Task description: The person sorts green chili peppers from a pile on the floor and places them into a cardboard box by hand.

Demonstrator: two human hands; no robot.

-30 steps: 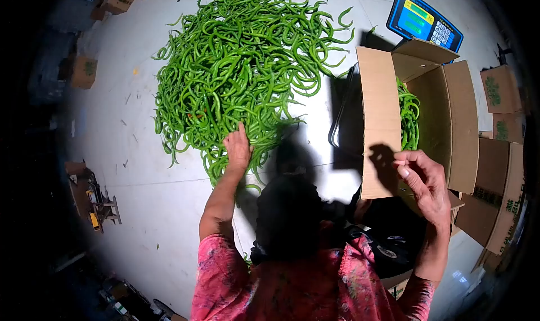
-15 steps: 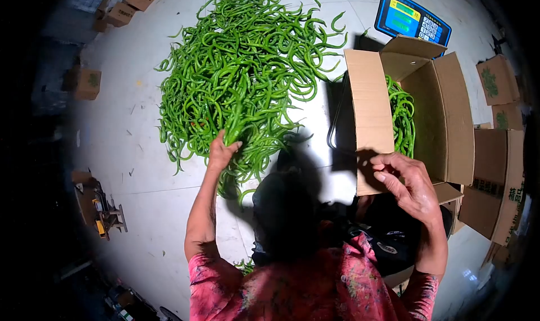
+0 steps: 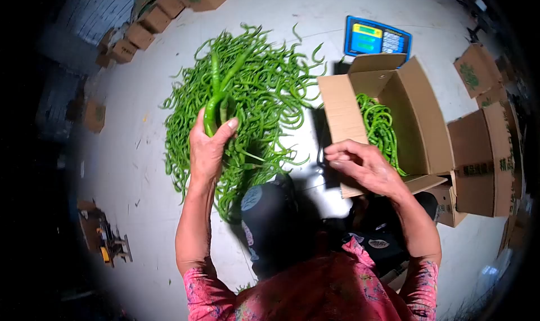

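2 hands in view, both the wearer's. L hand (image 3: pixel 207 149) closed round a small bunch of held peppers (image 3: pixel 211 116), min. 3 visible, exact no. hidden by the grip; thumb on the R side, tips of the peppers pointing fwd, away from body. L forearm runs almost straight fwd, elbow low & out to the L. R hand (image 3: pixel 368 166) loosely half-open, back up, fingers bent & pointing L, thumb just below index w/ a small gap; looks empty. R forearm slants in from lower R; the hand is over the near end of 1 open box (image 3: pixel 419 118), by its L flap (image 3: pixel 340 104), can't tell if touching. 1 big pile of green peppers (image 3: pixel 270 96) on the floor (image 3: pixel 140 158), too many to count, w/ the held ones above it. 1 batch of boxed peppers (image 3: pixel 379 124) along the box's L side, also uncountable. 1 scale panel (image 3: pixel 378 39) lit, just behind the box. Min. 5 cartons (image 3: pixel 154 18) in a row upper L; 1 printed box (image 3: pixel 475 158) beside the open one, to its R.
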